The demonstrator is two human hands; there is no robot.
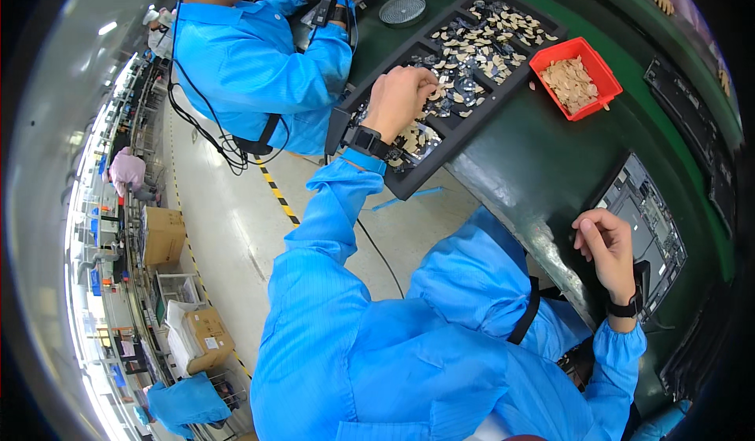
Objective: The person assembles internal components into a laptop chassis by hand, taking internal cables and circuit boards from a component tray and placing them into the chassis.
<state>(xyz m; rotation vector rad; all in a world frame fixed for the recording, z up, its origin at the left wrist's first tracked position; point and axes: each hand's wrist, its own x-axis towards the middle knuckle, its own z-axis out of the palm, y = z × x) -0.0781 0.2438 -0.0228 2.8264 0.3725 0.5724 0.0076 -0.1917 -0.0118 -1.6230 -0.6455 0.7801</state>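
Observation:
My left hand (399, 101) reaches over a black compartment tray (472, 130), its thumb and fingers pinched together; whatever they hold is hidden. Many small tan and dark pieces (452, 87) lie mixed in the tray's compartments. On the right, my right hand (607, 248) is at the near-left edge of an opened laptop base (649, 209) whose inner boards and flat panels show. Its fingers curl in toward the thumb, and I cannot make out anything between them.
A red bin (586, 107) of tan pieces stands right of the tray on the green tabletop (515, 170). Beyond the tray is a round clear dish (402, 10). A co-worker in blue (252, 71) works at the far left. Dark laptop parts (696, 138) line the right edge.

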